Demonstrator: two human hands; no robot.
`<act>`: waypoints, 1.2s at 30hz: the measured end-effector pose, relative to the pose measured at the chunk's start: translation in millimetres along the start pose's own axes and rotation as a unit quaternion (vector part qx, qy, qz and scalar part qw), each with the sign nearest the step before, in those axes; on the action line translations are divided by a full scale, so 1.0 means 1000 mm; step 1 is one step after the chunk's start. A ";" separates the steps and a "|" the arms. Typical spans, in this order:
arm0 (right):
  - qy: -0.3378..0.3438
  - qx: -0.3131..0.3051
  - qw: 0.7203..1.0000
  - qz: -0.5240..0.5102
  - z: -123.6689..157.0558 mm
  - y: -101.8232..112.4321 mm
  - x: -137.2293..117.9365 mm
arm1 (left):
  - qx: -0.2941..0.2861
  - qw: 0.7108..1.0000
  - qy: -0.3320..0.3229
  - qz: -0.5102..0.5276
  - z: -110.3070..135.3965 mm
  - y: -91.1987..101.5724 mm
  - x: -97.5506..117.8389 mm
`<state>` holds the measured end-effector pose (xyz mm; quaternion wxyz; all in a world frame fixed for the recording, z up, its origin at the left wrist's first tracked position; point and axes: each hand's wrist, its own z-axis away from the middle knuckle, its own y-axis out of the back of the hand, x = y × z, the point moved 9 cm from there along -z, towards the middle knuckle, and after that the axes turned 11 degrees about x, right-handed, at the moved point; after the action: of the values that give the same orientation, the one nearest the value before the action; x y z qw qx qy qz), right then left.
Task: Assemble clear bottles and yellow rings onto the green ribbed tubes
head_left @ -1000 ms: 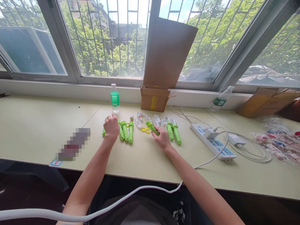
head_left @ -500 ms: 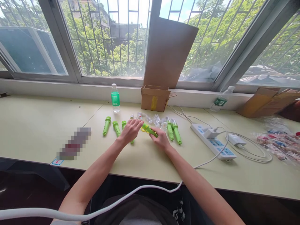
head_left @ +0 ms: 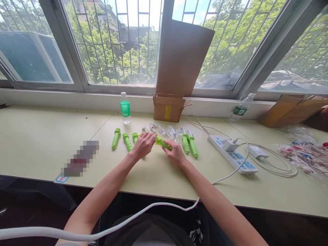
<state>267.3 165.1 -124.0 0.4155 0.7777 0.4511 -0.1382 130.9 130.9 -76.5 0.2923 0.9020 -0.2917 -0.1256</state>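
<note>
My right hand (head_left: 175,153) is closed round a green plastic handle (head_left: 163,144), held just above the table. My left hand (head_left: 143,145) has its fingers at the handle's left end, near the yellow rings that lie under it; what they grip is hidden. Loose green handles lie in a row to the left (head_left: 115,138) (head_left: 127,141) (head_left: 135,137). Two green handles with clear tops (head_left: 188,142) lie to the right. Several small clear bottles (head_left: 171,130) sit behind my hands.
A green-labelled water bottle (head_left: 125,108) and a small cardboard box (head_left: 168,107) stand at the back by the window sill. A white power strip (head_left: 235,154) with cables lies right. Packets in plastic (head_left: 304,153) lie far right. A white cable (head_left: 102,230) crosses my lap.
My left hand left the far-left green handle and moved right to meet the handle in my right hand. My right hand stayed almost in place.
</note>
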 end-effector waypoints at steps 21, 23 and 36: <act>-0.007 0.024 0.999 0.024 -0.002 0.002 0.006 | -0.017 0.998 0.012 -0.057 0.003 0.006 0.023; -0.013 0.038 0.998 0.040 -0.004 0.007 0.010 | -0.007 0.995 -0.099 0.014 0.007 0.018 0.076; -0.016 0.029 0.997 0.073 -0.003 0.003 0.009 | -0.195 0.974 -0.090 0.069 0.037 -0.027 0.117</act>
<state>274.3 172.0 -125.4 0.4091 0.8177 0.3826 -0.1326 221.8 61.8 -128.2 0.4429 0.7906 -0.3483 -0.2398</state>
